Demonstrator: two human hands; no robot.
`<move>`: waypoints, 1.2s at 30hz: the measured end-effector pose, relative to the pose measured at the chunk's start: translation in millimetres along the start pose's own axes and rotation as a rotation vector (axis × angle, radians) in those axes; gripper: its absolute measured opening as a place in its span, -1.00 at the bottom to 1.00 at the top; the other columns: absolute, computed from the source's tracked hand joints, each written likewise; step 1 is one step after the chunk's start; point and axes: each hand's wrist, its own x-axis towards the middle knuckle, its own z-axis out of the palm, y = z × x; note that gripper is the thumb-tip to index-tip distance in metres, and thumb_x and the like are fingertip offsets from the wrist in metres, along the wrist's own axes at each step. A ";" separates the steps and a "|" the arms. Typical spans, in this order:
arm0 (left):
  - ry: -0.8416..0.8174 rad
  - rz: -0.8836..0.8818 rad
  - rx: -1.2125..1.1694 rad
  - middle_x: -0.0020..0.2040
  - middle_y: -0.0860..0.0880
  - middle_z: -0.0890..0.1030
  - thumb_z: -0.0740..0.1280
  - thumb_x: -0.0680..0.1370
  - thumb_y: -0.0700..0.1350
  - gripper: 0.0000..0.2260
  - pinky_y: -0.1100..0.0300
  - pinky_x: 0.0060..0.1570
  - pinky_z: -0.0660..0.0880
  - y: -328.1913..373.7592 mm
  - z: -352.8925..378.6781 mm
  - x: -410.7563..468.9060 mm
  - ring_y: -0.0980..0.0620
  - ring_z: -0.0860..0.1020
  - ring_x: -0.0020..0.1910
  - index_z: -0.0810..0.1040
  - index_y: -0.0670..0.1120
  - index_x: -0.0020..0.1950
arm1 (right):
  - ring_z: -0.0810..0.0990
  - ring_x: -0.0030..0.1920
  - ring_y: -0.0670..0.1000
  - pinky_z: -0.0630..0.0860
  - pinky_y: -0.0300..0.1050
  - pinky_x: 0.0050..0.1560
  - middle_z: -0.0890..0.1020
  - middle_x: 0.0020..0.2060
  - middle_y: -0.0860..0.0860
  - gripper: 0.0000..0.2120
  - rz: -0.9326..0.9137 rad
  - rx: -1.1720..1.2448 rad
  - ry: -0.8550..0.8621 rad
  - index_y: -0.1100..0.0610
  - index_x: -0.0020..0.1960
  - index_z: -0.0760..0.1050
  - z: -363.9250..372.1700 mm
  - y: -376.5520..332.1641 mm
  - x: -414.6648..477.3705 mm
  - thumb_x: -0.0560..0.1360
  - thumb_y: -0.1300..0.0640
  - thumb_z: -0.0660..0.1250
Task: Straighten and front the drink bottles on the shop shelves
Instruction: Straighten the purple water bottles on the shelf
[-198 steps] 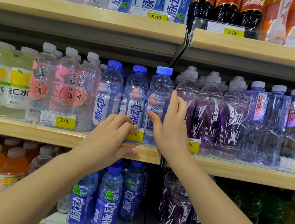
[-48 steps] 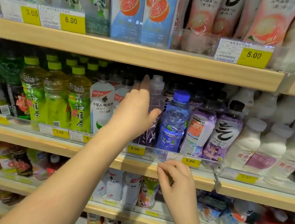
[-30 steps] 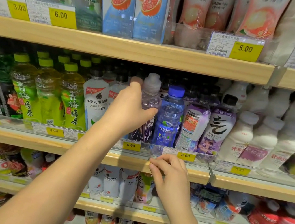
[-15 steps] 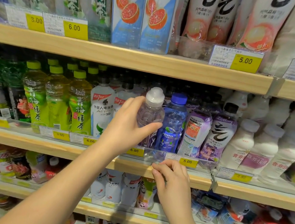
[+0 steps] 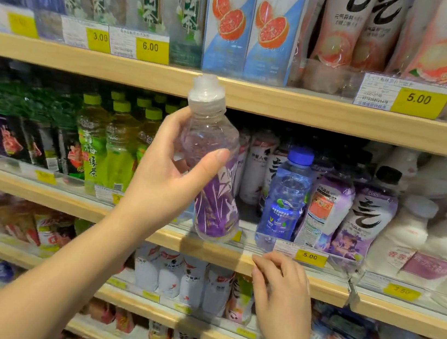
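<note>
My left hand [image 5: 167,173] grips a clear bottle with a purple label and white cap [image 5: 211,167], held out in front of the middle shelf [image 5: 205,246] and tilted slightly left at the top. Behind it a gap shows in the row, to the left of a blue-capped bottle [image 5: 284,201]. My right hand [image 5: 277,289] rests with fingers loosely curled against the shelf's wooden front edge, below the 5.00 price tag [image 5: 309,256], holding nothing.
Green tea bottles [image 5: 110,147] stand left of the gap, purple-labelled bottles [image 5: 359,217] and white bottles [image 5: 420,234] to the right. The upper shelf [image 5: 311,109] carries cartons and pink bottles. Lower shelves hold more drinks.
My left hand has pulled the purple-labelled bottle out of its row and lifted it up in front of the shelf. My right hand has stayed at the shelf edge.
</note>
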 end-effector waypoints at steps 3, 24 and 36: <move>0.023 -0.051 0.006 0.28 0.18 0.59 0.44 0.49 0.19 -0.39 0.31 0.14 0.51 -1.8 -22.2 -4.3 0.16 0.57 0.25 0.37 0.00 0.45 | 0.53 0.09 0.02 0.38 -0.10 0.19 0.61 0.03 -0.11 -0.84 -0.062 -0.006 0.009 0.04 0.12 0.69 5.3 -3.9 1.7 0.60 0.07 0.38; 0.002 -0.182 0.128 0.25 0.20 0.60 0.47 0.47 0.19 -0.50 0.11 0.20 0.52 -21.1 -241.7 -42.0 0.19 0.57 0.22 0.46 0.16 0.38 | 0.54 0.14 0.07 0.48 0.02 0.17 0.63 0.12 -0.03 -0.74 -0.170 -0.043 -0.219 0.10 0.22 0.64 107.2 -169.6 36.2 0.55 0.08 0.46; 0.021 -0.251 0.192 0.22 0.23 0.61 0.46 0.46 0.23 -0.50 0.21 0.10 0.54 -48.5 -364.4 -44.1 0.22 0.59 0.17 0.45 0.22 0.37 | 0.49 0.15 0.05 0.43 -0.04 0.14 0.62 0.12 -0.05 -0.75 -0.162 0.031 -0.290 0.08 0.24 0.62 190.3 -280.4 57.1 0.59 0.02 0.40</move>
